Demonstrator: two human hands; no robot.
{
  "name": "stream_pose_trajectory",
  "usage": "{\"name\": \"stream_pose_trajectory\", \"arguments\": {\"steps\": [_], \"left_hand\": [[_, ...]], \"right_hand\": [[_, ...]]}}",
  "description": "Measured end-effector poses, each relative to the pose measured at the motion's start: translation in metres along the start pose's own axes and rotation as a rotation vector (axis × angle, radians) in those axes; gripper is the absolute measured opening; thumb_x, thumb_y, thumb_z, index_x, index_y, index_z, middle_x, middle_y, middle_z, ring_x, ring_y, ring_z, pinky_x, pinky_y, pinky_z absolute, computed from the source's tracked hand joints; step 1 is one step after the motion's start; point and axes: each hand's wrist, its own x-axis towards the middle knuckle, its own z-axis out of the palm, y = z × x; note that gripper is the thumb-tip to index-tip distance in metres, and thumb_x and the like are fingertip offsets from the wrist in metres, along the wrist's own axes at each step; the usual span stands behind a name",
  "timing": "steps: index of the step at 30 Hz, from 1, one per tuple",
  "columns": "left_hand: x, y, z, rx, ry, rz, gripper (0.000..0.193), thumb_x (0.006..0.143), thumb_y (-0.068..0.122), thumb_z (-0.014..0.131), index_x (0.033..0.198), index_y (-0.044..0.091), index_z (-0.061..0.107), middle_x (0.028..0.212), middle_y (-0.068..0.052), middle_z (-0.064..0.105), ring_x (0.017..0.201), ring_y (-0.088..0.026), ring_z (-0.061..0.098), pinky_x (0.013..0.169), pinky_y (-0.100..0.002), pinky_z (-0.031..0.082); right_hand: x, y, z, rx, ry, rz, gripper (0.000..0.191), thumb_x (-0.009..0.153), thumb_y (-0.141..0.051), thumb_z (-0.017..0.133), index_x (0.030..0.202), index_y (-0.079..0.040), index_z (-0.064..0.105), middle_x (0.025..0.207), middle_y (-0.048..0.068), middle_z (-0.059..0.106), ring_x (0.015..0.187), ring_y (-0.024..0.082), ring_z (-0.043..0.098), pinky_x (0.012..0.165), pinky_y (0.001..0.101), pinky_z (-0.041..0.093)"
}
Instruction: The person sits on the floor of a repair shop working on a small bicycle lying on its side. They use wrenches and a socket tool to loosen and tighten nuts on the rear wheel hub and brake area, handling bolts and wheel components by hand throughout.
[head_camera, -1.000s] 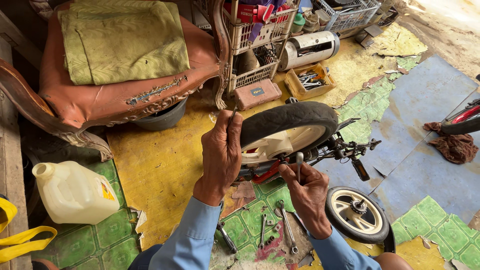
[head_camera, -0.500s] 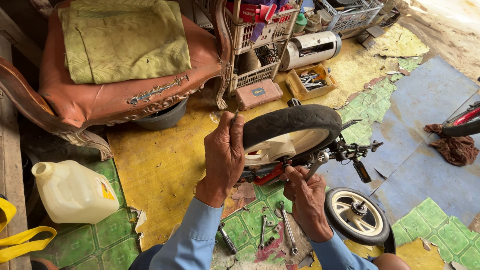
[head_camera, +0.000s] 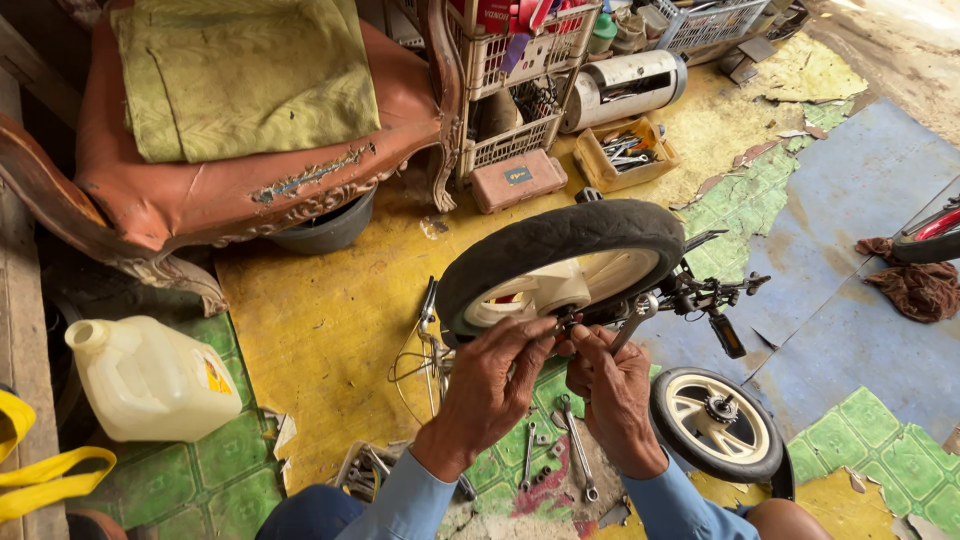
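Working at the wheel (head_camera: 560, 255) hub, left hand (head_camera: 490, 385) and right hand (head_camera: 612, 385) meet.

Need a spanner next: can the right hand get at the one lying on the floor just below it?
Probably yes: the spanner lies uncovered on the floor beside the right hand, though its fingers are at the wheel hub.

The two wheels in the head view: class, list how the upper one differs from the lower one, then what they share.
The upper wheel looks larger and is seen mostly edge-on, tread towards the camera; the lower wheel looks smaller and shows its spoked face. Both hands, left hand and right hand, work at the upper wheel's hub; the lower wheel is untouched. Both have black tyres and pale rims.
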Motion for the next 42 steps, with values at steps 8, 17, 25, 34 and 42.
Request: {"name": "stream_pose_trajectory", "arguments": {"steps": [8,17,25,34,42], "left_hand": [[0.009,0.004,0.005,-0.106,-0.065,-0.257,0.029,0.1,0.018,0.061,0.121,0.001,0.072,0.104,-0.016,0.075,0.086,-0.028,0.074,0.075,-0.035,0.058],[0.018,0.01,0.006,0.006,-0.072,-0.13,0.028,0.1,0.018,0.062,0.114,-0.003,0.074,0.099,-0.018,0.075,0.089,-0.031,0.073,0.08,-0.038,0.058],[0.019,0.01,0.009,-0.007,-0.045,-0.093,0.025,0.101,0.017,0.062,0.111,-0.003,0.073,0.1,-0.016,0.075,0.087,-0.03,0.073,0.078,-0.038,0.057],[0.018,0.007,0.011,-0.031,-0.035,-0.073,0.025,0.102,0.016,0.06,0.112,-0.004,0.072,0.103,-0.016,0.075,0.092,-0.03,0.073,0.081,-0.038,0.057],[0.019,0.009,0.01,0.051,-0.03,0.022,0.026,0.105,0.016,0.056,0.114,-0.003,0.071,0.109,-0.017,0.074,0.098,-0.032,0.072,0.087,-0.039,0.057]], "right_hand": [[0.0,0.0,-0.001,-0.049,-0.02,-0.019,0.026,0.101,-0.015,0.062,0.085,0.005,0.07,0.057,-0.006,0.044,0.048,0.003,0.03,0.045,0.0246,0.021],[-0.003,-0.011,0.003,-0.281,-0.005,-0.101,0.033,0.102,-0.021,0.064,0.085,0.005,0.074,0.057,-0.006,0.047,0.049,0.003,0.034,0.043,0.0244,0.022],[-0.006,-0.021,0.008,-0.531,0.039,-0.198,0.026,0.097,-0.021,0.072,0.088,0.003,0.077,0.059,-0.004,0.055,0.053,0.002,0.042,0.045,0.0233,0.03],[-0.004,-0.021,0.009,-0.693,0.063,-0.36,0.02,0.093,-0.016,0.077,0.085,0.002,0.076,0.06,-0.005,0.061,0.056,-0.001,0.045,0.046,0.0214,0.034],[-0.003,-0.02,0.011,-0.816,0.1,-0.406,0.027,0.098,-0.022,0.065,0.086,-0.002,0.078,0.054,-0.004,0.06,0.05,0.001,0.047,0.043,0.0222,0.035]]}}
